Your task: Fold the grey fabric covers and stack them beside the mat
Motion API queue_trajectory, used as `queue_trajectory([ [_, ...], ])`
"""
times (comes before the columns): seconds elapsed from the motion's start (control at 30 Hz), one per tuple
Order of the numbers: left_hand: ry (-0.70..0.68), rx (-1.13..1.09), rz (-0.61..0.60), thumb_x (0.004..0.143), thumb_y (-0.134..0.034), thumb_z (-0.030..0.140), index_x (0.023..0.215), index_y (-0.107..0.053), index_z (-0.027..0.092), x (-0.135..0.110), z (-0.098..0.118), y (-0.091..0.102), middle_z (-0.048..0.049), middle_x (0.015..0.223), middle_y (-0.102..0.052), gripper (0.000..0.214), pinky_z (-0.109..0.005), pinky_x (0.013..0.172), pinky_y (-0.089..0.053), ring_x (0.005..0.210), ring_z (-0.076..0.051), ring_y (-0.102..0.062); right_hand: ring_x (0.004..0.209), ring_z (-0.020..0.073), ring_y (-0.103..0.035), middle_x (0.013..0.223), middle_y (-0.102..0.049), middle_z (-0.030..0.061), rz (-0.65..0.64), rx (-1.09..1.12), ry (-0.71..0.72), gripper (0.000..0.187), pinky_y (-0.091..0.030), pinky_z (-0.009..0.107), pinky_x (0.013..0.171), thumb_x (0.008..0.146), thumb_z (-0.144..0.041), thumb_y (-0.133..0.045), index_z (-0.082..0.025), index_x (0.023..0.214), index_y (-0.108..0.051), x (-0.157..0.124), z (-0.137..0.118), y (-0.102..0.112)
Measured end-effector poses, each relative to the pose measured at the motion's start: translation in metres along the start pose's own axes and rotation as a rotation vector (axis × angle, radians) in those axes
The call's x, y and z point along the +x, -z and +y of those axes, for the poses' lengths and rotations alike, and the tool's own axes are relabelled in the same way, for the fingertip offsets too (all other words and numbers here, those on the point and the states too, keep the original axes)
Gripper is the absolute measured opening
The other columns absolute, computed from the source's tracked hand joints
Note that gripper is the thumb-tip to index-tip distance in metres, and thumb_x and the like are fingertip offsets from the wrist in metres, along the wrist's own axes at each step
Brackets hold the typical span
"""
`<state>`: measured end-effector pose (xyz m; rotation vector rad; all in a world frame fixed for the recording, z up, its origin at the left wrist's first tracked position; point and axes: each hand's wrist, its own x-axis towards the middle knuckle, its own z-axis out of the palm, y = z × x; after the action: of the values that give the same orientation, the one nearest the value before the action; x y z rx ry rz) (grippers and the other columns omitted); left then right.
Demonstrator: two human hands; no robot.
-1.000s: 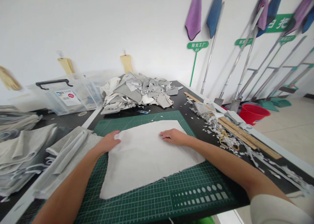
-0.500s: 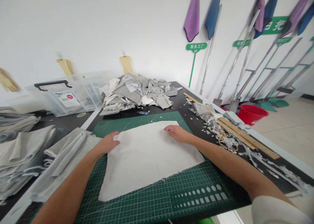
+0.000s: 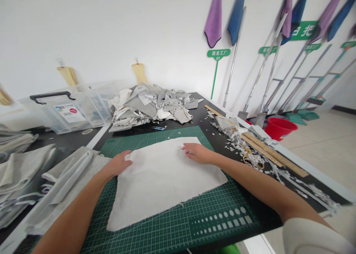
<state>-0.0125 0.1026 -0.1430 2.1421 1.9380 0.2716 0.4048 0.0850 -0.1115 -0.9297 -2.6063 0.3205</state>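
A white piece of cloth (image 3: 164, 179) lies flat on the green cutting mat (image 3: 219, 198), with a slightly frayed near edge. My left hand (image 3: 119, 163) is at the cloth's upper left corner, thumb on top and apart from the fingers. On the cloth's upper right part, my right hand (image 3: 196, 153) rests with its fingers bent together. A small shiny bit shows at those fingers, too small to name. A small blue cutter-like tool (image 3: 158, 128) lies just beyond the mat.
Behind the mat rises a heap of grey and white cloth pieces (image 3: 155, 101). Folded grey cloths (image 3: 66, 176) lie at left, near a clear plastic box (image 3: 69, 109). Wooden rulers (image 3: 272, 153) and scraps (image 3: 236, 139) line the right edge. A red bucket (image 3: 280, 128) stands on the floor.
The view has turned slightly to the right, so everything sits a little further left. Both hands keep nearly the same places on the cloth.
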Motion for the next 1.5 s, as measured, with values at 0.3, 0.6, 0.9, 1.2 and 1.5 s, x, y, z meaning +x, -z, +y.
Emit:
queue_trajectory([
  [0.3, 0.002, 0.021, -0.002, 0.074, -0.048, 0.031, 0.13, -0.043, 0.007, -0.002, 0.003, 0.002, -0.0119, 0.133, -0.048, 0.061, -0.029, 0.105, -0.03, 0.121, -0.022, -0.045, 0.12, 0.0192, -0.048, 0.12, -0.06, 0.0067, -0.025, 0.045, 0.056, 0.02, -0.038, 0.034, 0.101, 0.085, -0.019, -0.048, -0.017, 0.089, -0.067, 0.012, -0.005, -0.021],
  [0.6, -0.006, 0.035, -0.006, 0.073, -0.046, 0.031, 0.131, -0.042, 0.005, -0.002, 0.004, 0.002, -0.0126, 0.134, -0.046, 0.063, -0.028, 0.106, -0.028, 0.123, -0.022, -0.043, 0.115, 0.0203, -0.053, 0.115, -0.063, 0.0091, 0.023, 0.042, 0.014, 0.022, -0.04, 0.034, 0.097, 0.086, -0.02, -0.046, -0.015, 0.094, -0.066, 0.015, -0.002, -0.034],
  [0.9, -0.002, 0.029, -0.015, 0.073, -0.046, 0.032, 0.131, -0.041, 0.005, -0.001, 0.003, 0.002, -0.0124, 0.135, -0.046, 0.065, -0.028, 0.106, -0.027, 0.123, -0.022, -0.043, 0.107, 0.0216, -0.058, 0.115, -0.063, 0.0093, 0.119, 0.016, -0.197, 0.024, -0.043, 0.034, 0.091, 0.087, -0.022, -0.042, -0.017, 0.096, -0.063, 0.005, 0.002, -0.018],
  [1.2, 0.008, 0.018, -0.025, 0.072, -0.047, 0.034, 0.131, -0.042, 0.007, -0.001, 0.004, 0.003, -0.0119, 0.134, -0.047, 0.065, -0.031, 0.105, -0.031, 0.122, -0.024, -0.044, 0.122, 0.0236, -0.045, 0.116, -0.062, 0.0095, 0.139, -0.061, -0.204, 0.02, -0.037, 0.04, 0.101, 0.086, -0.023, -0.045, -0.018, 0.085, -0.064, -0.044, 0.022, 0.004],
  [1.5, -0.004, 0.044, -0.003, 0.071, -0.048, 0.033, 0.128, -0.045, 0.008, 0.002, 0.002, 0.001, -0.0108, 0.132, -0.049, 0.063, -0.03, 0.104, -0.032, 0.121, -0.024, -0.045, 0.126, 0.0232, -0.041, 0.119, -0.06, 0.0074, 0.086, -0.05, -0.192, 0.022, -0.032, 0.044, 0.105, 0.088, -0.024, -0.045, -0.018, 0.084, -0.066, -0.074, 0.011, -0.002],
])
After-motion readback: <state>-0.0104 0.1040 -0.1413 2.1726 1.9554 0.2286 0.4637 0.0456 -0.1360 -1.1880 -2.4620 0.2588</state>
